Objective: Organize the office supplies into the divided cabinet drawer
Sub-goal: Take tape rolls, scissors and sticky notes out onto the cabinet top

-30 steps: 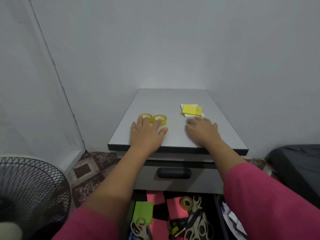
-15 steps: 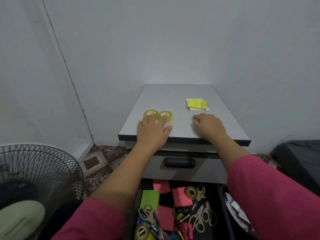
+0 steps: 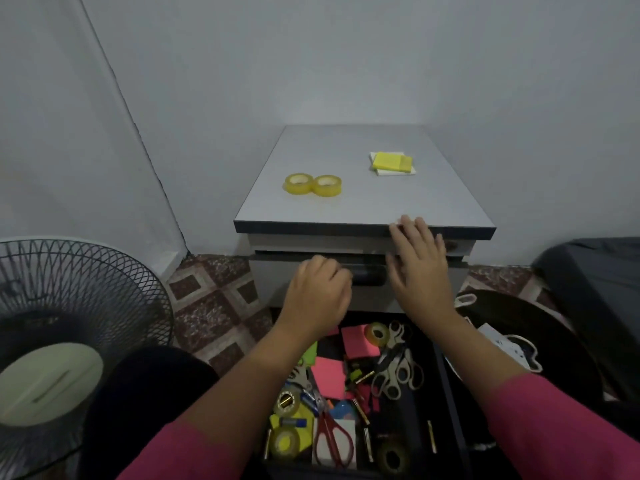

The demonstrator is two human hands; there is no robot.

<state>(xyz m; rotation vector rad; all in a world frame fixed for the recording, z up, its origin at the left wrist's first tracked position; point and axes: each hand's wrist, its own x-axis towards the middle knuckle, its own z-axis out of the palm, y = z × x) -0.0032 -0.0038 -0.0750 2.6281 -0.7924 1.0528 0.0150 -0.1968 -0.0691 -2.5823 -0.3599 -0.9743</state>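
My left hand (image 3: 317, 294) is curled at the dark handle (image 3: 369, 273) of the upper drawer (image 3: 273, 284); the fingers bend toward the handle, but whether they are closed on it I cannot tell, since the back of the hand hides them. My right hand (image 3: 420, 263) is spread flat with fingers apart, gripping nothing; its fingertips (image 3: 408, 225) reach the dark front edge of the cabinet top (image 3: 363, 202), and the palm lies in front of the drawer face.

On the cabinet top, two yellow tape rolls (image 3: 313, 184) lie flat, touching each other, left of centre. A yellow sticky-note pad (image 3: 391, 161) rests on a white pad (image 3: 398, 172) toward the right rear, well apart from the rolls.

Below my forearms, an open lower drawer (image 3: 450, 382) holds mixed supplies: pink sticky notes (image 3: 329, 377), a green pad (image 3: 309, 355), a tape roll (image 3: 377, 335), white-handled scissors (image 3: 398, 370), red-handled scissors (image 3: 332, 434) and further tape rolls near the front.

Both sleeves (image 3: 554, 427) are pink. A floor fan (image 3: 65, 327) stands at left on a patterned tile floor (image 3: 211, 299), and the cabinet sits against a pale wall (image 3: 346, 57).
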